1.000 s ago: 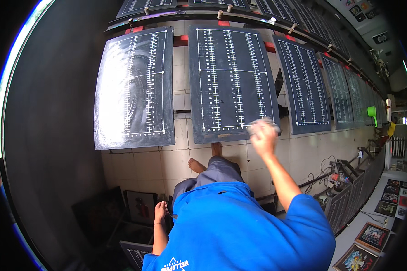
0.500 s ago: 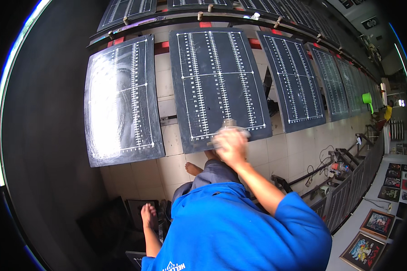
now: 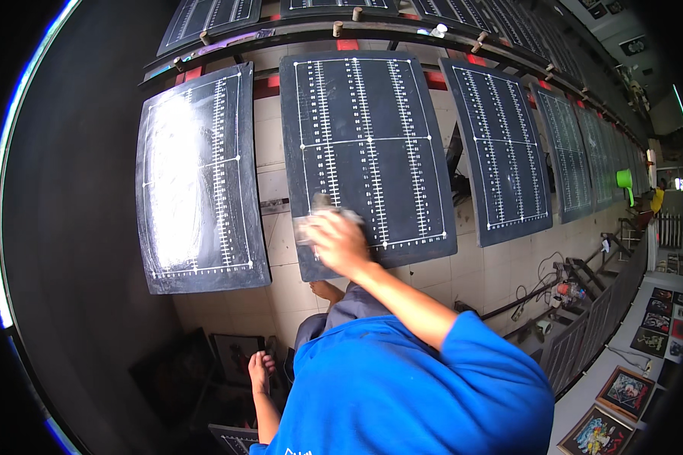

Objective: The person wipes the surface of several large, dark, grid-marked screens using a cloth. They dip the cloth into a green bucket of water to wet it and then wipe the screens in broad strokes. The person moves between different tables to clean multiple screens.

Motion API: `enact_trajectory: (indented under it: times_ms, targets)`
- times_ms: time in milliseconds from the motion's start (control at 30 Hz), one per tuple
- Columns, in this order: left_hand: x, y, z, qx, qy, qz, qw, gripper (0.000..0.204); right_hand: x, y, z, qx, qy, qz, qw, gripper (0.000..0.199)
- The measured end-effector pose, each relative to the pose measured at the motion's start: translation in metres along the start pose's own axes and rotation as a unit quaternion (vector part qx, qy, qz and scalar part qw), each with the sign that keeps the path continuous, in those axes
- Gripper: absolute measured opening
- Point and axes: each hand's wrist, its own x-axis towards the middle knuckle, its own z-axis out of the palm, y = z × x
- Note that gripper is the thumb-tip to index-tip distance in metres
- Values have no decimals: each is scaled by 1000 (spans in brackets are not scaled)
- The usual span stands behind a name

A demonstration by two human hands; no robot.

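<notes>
My right hand [image 3: 335,241] is pressed on the lower left part of a dark, slightly curved board [image 3: 395,182]. White border lines and columns of tick marks cover this board. A greyish, blurred pad or cloth [image 3: 350,218] pokes out around my fingers; its exact kind is too smeared to make out. My left hand [image 3: 261,366] hangs low at my left side, away from the boards, its fingers loosely bent with nothing visible in them. To the left lies a similar board [image 3: 235,220], its surface shining with glare.
More marked boards, such as one on the right [image 3: 508,182], stand in a row on a frame with red bars [image 3: 265,87]. A dark rail with pegs [image 3: 338,29] runs behind. A green scoop [image 3: 624,179] is at far right. Framed pictures [image 3: 626,392] lie lower right.
My right hand has slid left across the lower board with the greyish pad, from the middle column to the left one. My left hand stays low, shifting slightly with my body.
</notes>
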Motion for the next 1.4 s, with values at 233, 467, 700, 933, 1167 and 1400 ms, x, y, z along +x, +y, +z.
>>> enact_trajectory:
  times_ms: [233, 467, 700, 933, 1167, 1400]
  targets:
    - [-51, -103, -20, -27, 74, -123, 989, 24, -9, 186, -78, -300, 198, 314, 879, 44]
    - [13, 30, 68, 43, -29, 35, 998, 26, 140, 44, 57, -16, 71, -60, 996, 27]
    - [-23, -17, 45, 158, 14, 168, 973, 34, -7, 123, -67, -2, 12, 105, 994, 32]
    - [-74, -58, 57, 108, 58, -131, 984, 22, 150, 309, -54, -277, 237, 237, 900, 27]
    - [2, 70, 108, 70, 12, 41, 997, 26, 227, 119, 76, -45, 107, -83, 990, 24]
    - [-10, -32, 63, 4, 26, -1, 1000, 27, 99, 178, -77, -106, -6, 68, 992, 35]
